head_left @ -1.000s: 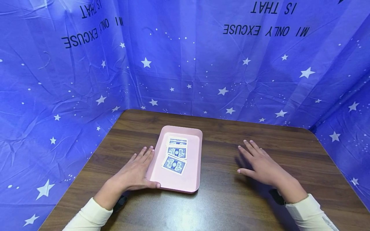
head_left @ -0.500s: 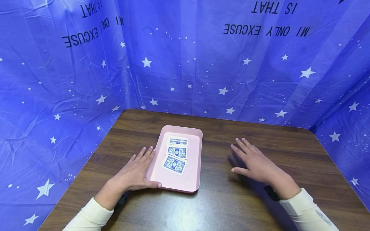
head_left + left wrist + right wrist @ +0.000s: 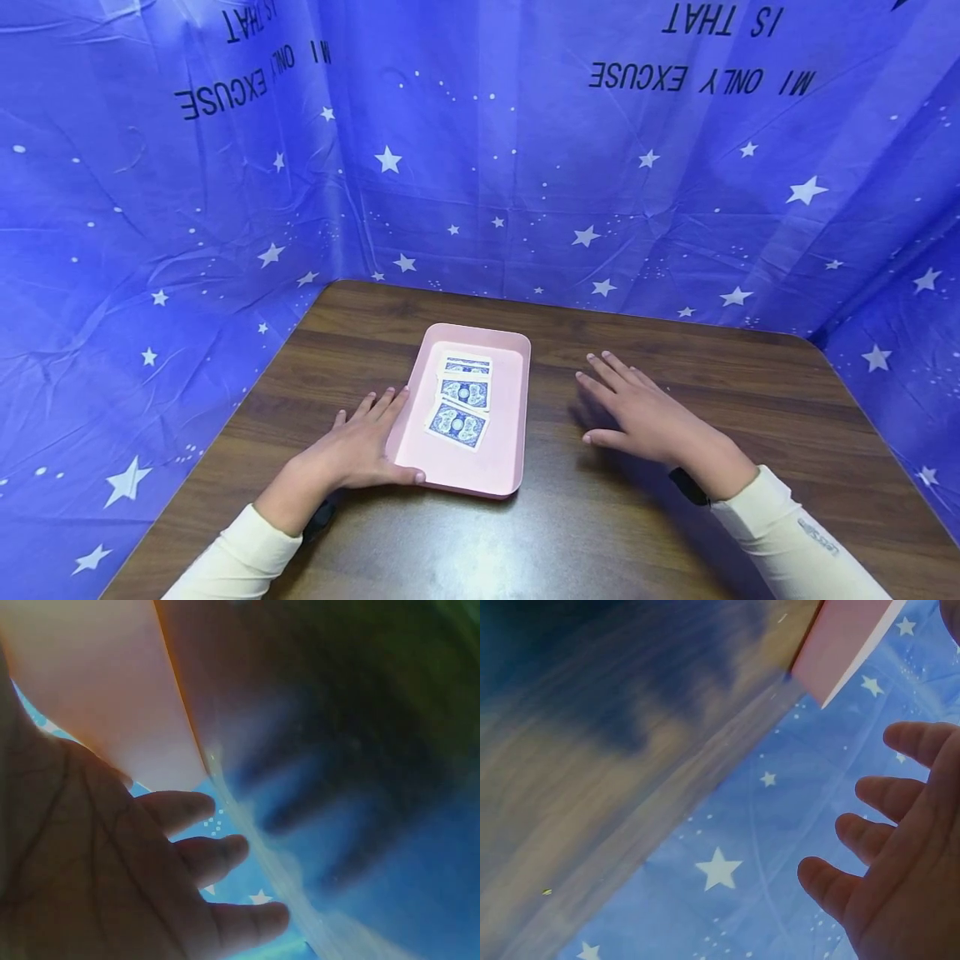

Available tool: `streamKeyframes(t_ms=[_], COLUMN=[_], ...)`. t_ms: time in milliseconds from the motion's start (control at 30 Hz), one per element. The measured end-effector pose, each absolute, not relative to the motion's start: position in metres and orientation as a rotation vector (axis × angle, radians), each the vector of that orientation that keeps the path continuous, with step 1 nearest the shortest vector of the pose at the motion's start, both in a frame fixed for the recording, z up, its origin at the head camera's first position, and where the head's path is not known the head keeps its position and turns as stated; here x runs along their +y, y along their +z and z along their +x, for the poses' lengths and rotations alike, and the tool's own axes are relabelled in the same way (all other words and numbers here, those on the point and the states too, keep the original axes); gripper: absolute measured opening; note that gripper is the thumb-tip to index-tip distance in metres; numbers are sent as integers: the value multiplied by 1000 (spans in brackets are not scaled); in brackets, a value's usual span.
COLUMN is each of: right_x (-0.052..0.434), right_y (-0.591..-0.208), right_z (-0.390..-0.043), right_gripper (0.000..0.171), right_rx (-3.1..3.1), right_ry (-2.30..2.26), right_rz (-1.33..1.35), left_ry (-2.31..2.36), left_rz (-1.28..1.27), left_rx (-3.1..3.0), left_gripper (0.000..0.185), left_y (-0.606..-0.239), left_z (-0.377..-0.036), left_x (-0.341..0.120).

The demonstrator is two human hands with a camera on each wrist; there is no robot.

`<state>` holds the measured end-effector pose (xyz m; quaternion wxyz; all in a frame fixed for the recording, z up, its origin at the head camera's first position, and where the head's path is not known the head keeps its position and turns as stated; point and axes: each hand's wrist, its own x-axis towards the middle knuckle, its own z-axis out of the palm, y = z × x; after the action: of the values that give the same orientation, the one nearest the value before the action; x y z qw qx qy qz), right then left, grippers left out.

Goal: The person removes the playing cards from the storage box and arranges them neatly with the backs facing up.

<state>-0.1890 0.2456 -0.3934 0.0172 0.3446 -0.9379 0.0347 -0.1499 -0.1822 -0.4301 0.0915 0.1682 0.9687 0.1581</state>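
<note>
Starry blue curtain [image 3: 487, 125] behind brown table [image 3: 592, 533], left hand [image 3: 362, 450] wide against pink tray [image 3: 468, 475], right hand [image 3: 647, 421] wide, apart.

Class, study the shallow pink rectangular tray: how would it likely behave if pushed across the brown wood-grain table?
The shallow pink rectangular tray would probably slide rather than tip, being low and broad-based. Its thin, straight walls suggest it is stiff and fairly light. The blue-backed rectangular playing cards lying loose inside might shift.

Booth-like spot, b/c starry drapes [image 3: 525, 187] line 3 sides of tbl [image 3: 553, 467].
</note>
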Motion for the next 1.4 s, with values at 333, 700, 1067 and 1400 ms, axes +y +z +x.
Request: streamKeyframes(t_ms=[333,700,1067,1400], right_x=[226,200,169,147], right_y=[-387,-379,-374,-366], right_z=[-196,-204,-220,-236], right_gripper=[83,82,82,80], right_rx=[-2856,-2785,-2722,-2687], right_ry=[81,82,-40,-46], right_rz=[1198,1382,1573,1715], left_ry=[519,522,468,458], left_rz=[473,494,487,490], left_rx=[2860,2853,2853,2831], left_gripper=[131,131,133,135], left_y=[-429,-425,-427,-426], left_z=[-152,-153,-155,-158], left_x=[-180,-182,-182,-180])
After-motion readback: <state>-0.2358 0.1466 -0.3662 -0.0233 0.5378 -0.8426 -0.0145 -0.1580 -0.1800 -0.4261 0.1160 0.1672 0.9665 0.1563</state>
